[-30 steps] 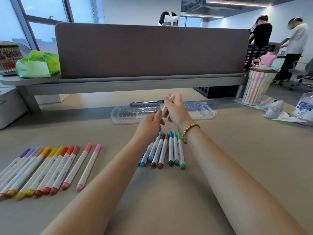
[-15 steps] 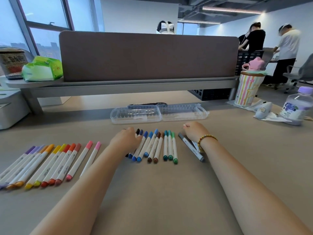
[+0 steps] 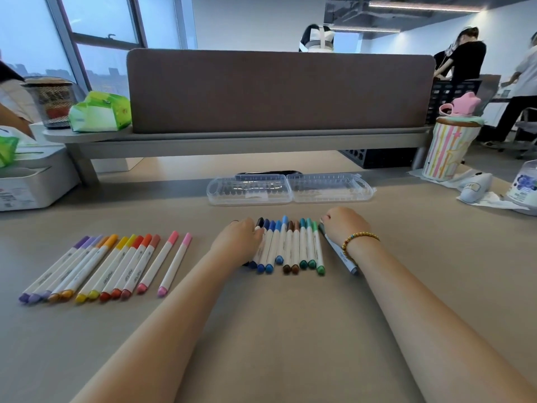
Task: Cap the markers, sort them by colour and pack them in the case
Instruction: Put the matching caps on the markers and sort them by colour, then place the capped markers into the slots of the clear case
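Evidently the sorting step was nearly done in the head view: the left hand (image 3: 236, 241) lay on the left side of the cool row (image 3: 287, 247) of blue, brown and green markers, its curled fingers hiding what they touched, so I could not tell whether they pinched one. The right hand (image 3: 344, 223) rested knuckles-up over the far end of a grey marker (image 3: 338, 251) lying just right of the row; whether those fingers gripped it was unclear. A warm row (image 3: 107, 264) sat toward the tabletop's left edge. The open case (image 3: 290, 189) lay beyond, toward the far edge. Every marker seen looked capped. Next, the grey one probably needed squaring against the greens before packing. A second earlier both hands were raised together over the row, holding one marker; half a second earlier they had already dropped beside it.
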A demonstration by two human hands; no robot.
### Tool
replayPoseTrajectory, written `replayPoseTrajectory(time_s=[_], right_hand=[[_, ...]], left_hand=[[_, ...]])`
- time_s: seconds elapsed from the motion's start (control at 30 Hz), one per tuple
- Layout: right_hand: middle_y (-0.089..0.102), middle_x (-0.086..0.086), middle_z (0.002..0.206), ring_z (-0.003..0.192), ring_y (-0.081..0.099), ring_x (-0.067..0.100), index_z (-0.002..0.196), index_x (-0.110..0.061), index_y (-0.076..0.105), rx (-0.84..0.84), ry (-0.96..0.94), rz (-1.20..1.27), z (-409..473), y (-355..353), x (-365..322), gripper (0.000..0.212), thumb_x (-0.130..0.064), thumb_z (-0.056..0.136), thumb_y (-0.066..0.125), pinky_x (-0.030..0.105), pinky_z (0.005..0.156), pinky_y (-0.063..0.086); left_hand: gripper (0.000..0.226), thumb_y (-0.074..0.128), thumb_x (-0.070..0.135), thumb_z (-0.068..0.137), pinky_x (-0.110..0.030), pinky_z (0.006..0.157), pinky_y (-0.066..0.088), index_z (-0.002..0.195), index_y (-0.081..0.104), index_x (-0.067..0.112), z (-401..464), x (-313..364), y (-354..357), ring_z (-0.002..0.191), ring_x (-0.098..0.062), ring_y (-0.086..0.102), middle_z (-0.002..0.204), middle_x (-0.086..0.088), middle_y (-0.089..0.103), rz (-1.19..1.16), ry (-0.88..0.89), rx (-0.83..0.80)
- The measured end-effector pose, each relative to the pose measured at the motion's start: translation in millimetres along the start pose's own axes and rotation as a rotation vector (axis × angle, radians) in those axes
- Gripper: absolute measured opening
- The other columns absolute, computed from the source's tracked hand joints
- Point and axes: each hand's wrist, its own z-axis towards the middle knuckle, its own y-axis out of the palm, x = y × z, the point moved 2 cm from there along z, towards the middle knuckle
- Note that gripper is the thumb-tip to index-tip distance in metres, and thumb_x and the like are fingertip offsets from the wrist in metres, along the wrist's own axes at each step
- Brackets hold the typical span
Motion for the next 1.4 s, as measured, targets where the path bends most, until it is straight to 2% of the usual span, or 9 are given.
replayPoseTrajectory(time_s=[0.17,0.33,0.47,0.63,0.87,0.97,1.13,1.27,1.4], right_hand=[[0.052,0.01,0.116,0.102,0.053,0.027,0.11,-0.01,0.061,0.182,-0.106,0.013,9.2,-3.6,-14.2,0.03,-0.017,0.099,0.033,0.035,0.08,0.045],[0.043,0.005,0.141,0.129,0.038,0.022,0.133,-0.015,0.048,-0.033,-0.267,0.012,38.5,8.6,-41.6,0.038,-0.015,0.099,0.032,0.04,0.104,0.032],[0.046,0.007,0.14,0.127,0.042,0.023,0.132,-0.013,0.047,-0.187,-0.232,-0.012,57.7,19.7,-51.9,0.038,-0.019,0.099,0.028,0.042,0.107,0.033],[0.056,0.009,0.127,0.113,0.053,0.023,0.13,-0.015,0.051,-0.211,-0.201,0.005,54.7,15.9,-52.3,0.037,-0.02,0.099,0.03,0.039,0.1,0.042],[0.052,0.009,0.135,0.12,0.05,0.024,0.137,-0.016,0.046,-0.242,-0.229,0.004,21.3,9.5,-58.3,0.041,-0.017,0.098,0.033,0.036,0.1,0.041],[0.055,0.01,0.132,0.118,0.051,0.025,0.13,-0.012,0.054,-0.258,-0.211,0.011,12.8,2.8,-60.4,0.037,-0.016,0.099,0.033,0.037,0.098,0.042],[0.063,0.012,0.109,0.084,0.055,0.02,0.123,-0.011,0.056,-0.079,-0.277,0.038,-10.2,0.5,-93.8,0.035,-0.015,0.098,0.031,0.035,0.08,0.045],[0.061,0.011,0.119,0.104,0.056,0.026,0.119,-0.008,0.06,-0.018,-0.421,0.123,-39.5,13.4,-149.0,0.035,-0.009,0.095,0.034,0.038,0.091,0.046],[0.063,0.011,0.115,0.105,0.057,0.028,0.114,-0.01,0.062,-0.055,-0.498,0.172,-62.7,31.8,-206.0,0.029,-0.01,0.094,0.041,0.034,0.091,0.045]], left_hand=[[0.034,0.033,0.019,0.1,-0.036,0.094,0.042,0.13,0.045,0.009,17.4,-7.8,-13.2,0.114,-0.025,0.048,0.128,-0.012,0.049,-0.019,0.09,0.125],[0.054,0.033,0.008,0.096,-0.042,0.109,0.03,0.148,0.018,0.011,65.0,-6.6,-19.7,0.138,-0.03,0.026,0.152,-0.013,0.023,0.179,0.166,0.081],[0.055,0.028,0.022,0.1,-0.047,0.116,0.01,0.15,0.009,0.013,83.0,-12.8,-11.9,0.144,-0.027,0.013,0.157,-0.01,0.012,0.347,0.177,-0.076],[0.049,0.027,0.022,0.099,-0.05,0.113,0.021,0.148,0.022,0.015,78.6,-16.7,-15.4,0.134,-0.031,0.034,0.148,-0.013,0.033,0.371,0.174,-0.158],[0.045,0.03,0.02,0.099,-0.044,0.108,0.032,0.144,0.032,0.015,46.4,-24.8,-20.9,0.128,-0.029,0.042,0.143,-0.012,0.041,0.397,0.139,-0.181],[0.049,0.028,0.019,0.1,-0.045,0.115,0.02,0.148,0.023,0.016,29.8,-27.4,-25.0,0.136,-0.028,0.033,0.15,-0.011,0.032,0.357,0.124,-0.188],[0.044,0.028,0.011,0.097,-0.038,0.111,0.027,0.14,0.038,0.014,2.8,-57.8,-43.1,0.132,-0.03,0.037,0.144,-0.011,0.039,0.16,0.086,0.005],[0.042,0.033,0.007,0.097,-0.032,0.107,0.03,0.138,0.041,0.015,-24.8,-88.2,-61.9,0.126,-0.027,0.044,0.141,-0.009,0.045,0.135,0.028,0.14],[0.045,0.039,0.01,0.097,-0.033,0.103,0.038,0.141,0.038,0.018,-49.1,-136.7,-87.2,0.127,-0.023,0.041,0.143,-0.007,0.04,0.022,-0.101,0.255]])
